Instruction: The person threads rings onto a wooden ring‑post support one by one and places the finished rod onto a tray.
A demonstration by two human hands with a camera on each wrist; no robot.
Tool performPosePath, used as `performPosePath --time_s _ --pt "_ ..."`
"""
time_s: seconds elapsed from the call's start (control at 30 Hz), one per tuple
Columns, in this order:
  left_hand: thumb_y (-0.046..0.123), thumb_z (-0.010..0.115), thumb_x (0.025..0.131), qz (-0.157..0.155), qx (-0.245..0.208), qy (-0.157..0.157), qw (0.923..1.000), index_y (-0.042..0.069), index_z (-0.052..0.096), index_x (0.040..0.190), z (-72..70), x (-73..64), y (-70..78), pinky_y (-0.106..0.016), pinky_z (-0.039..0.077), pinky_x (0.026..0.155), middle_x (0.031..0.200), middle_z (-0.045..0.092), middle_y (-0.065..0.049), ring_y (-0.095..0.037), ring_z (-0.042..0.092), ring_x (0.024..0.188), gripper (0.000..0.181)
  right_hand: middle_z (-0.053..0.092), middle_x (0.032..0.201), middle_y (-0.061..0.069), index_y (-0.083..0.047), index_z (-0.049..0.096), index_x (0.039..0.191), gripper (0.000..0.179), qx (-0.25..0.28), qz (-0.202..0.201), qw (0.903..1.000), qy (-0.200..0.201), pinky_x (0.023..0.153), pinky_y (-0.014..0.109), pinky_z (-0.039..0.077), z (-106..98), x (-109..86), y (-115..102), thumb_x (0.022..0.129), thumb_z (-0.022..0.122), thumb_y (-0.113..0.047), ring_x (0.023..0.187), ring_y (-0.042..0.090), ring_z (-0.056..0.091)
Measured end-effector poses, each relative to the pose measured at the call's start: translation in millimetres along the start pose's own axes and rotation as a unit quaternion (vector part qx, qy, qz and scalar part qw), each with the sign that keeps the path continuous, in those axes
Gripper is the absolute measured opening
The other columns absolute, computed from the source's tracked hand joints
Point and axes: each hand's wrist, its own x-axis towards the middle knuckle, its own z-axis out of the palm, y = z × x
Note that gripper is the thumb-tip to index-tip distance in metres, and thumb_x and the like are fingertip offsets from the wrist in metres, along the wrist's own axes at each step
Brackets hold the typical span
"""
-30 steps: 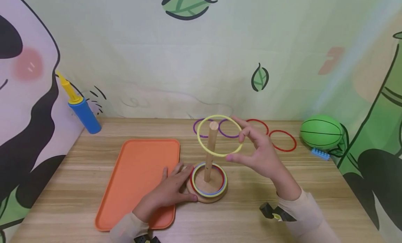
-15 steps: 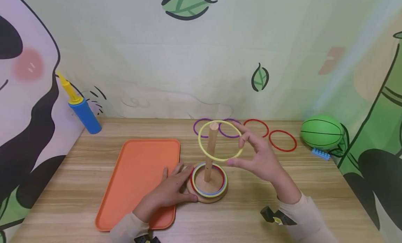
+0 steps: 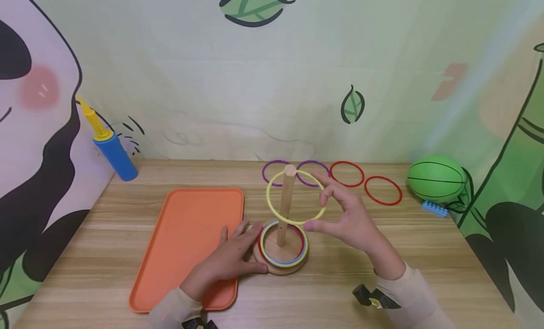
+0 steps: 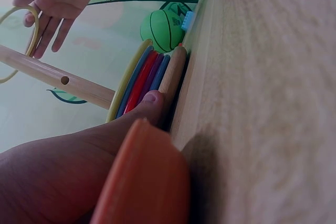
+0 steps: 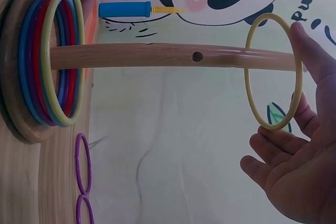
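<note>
My right hand [image 3: 348,220] pinches a thin yellow ring [image 3: 268,197] between thumb and fingers. The ring hangs tilted around the upper part of a wooden peg [image 5: 157,56], well above the stack below. My left hand [image 3: 227,258] holds the left rim of the round wooden base [image 3: 286,271], thumb at the front and index finger farther back. In the left wrist view, the thumb [image 4: 152,100] lies against the base's edge. Around the peg's foot lie several stacked rings, with a yellow ring [image 5: 79,24] on top and blue, red and purple ones beneath.
An orange tray [image 3: 187,225] lies at left, partly under my left forearm. Two purple rings [image 3: 263,172] and two red rings [image 3: 401,192] lie at the back. A green ball [image 3: 435,178] and light-blue brick [image 3: 434,208] sit at right, a blue-and-yellow pump [image 3: 115,156] at back left.
My right hand has lowered the yellow ring a little, from level with the peg's top to around its upper part. The left hand stays at the base.
</note>
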Motion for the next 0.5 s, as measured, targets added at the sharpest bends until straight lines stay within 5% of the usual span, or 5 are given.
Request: performPosePath --time_s 0.2,0.5 --pt "0.058 0.082 0.086 0.000 0.001 0.000 1.0000 0.009 0.033 0.166 0.5 0.6 -1.1 -0.075 -0.013 0.118 0.168 0.039 -0.010 -0.039 0.008 0.162 0.107 0.057 0.154 0.014 -0.015 0.053 0.084 0.050 -0.003 -0.003 1.0000 -0.003 0.122 0.050 0.034 3 -3.0 5 0.067 0.100 -0.006 0.147 0.032 0.048" --pt "0.059 0.081 0.086 0.006 0.002 -0.003 1.0000 0.009 0.032 0.167 2.3 2.7 -3.9 -0.077 -0.012 0.117 0.168 0.038 -0.011 -0.041 0.009 0.161 0.107 0.057 0.155 0.008 -0.015 0.054 0.083 0.049 -0.007 0.019 0.9997 -0.015 0.120 0.060 0.033 9 -7.6 13 0.069 0.100 -0.013 0.148 0.032 0.047"
